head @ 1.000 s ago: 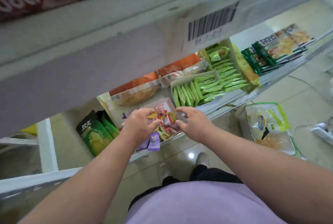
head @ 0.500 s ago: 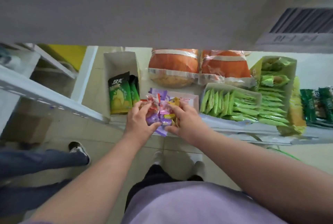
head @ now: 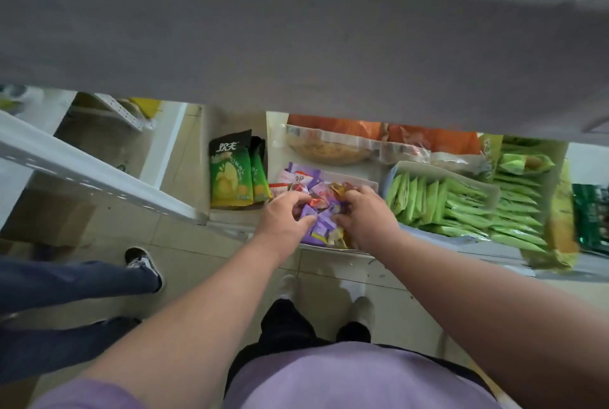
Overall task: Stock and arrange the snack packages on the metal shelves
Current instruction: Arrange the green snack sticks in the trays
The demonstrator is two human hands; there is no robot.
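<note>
A white box [head: 354, 182] on the low metal shelf [head: 478, 249] holds several small purple, red and yellow candy packets [head: 309, 183]. Both my hands are in that pile. My left hand [head: 285, 216] pinches a purple packet [head: 309, 212] between thumb and fingers. My right hand [head: 365, 216] has its fingers curled into the packets at the box's right side; what it holds is hidden. Green chip bags [head: 229, 174] stand left of the box. A tray of light green packets [head: 438, 201] lies to its right. Orange snack bags [head: 333, 141] lie behind.
The upper shelf's grey underside [head: 296, 29] fills the top half of the view and hides the back of the lower shelf. Another person's jeans leg and dark shoe [head: 141, 263] stand at the left on the tiled floor. Dark green packs [head: 591, 214] lie at far right.
The camera has tilted down, so the upper shelf covers more of the view. Both hands stay in the candy box, shifting packets; the left hand now pinches a purple one.
</note>
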